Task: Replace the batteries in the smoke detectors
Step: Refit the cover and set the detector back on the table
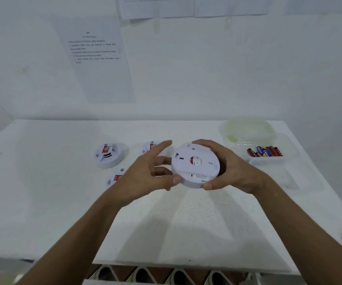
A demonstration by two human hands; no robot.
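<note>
A round white smoke detector point(194, 164) is held above the table's middle with its back side toward me. My right hand point(231, 168) grips its right rim, thumb at the lower edge. My left hand point(148, 170) is at its left rim, thumb touching the edge and fingers spread behind it. Three more white detectors lie on the table: one point(108, 154) at the left, one point(151, 147) partly hidden behind my left fingers, one point(113, 178) partly hidden under my left hand. Several red and blue batteries point(264, 151) lie in a clear tray.
The clear tray point(269, 161) stands at the right of the white table point(63, 202). Behind it sits a clear lidded container point(247, 130). Printed sheets point(96, 58) hang on the white wall behind. The table's front edge is close to me.
</note>
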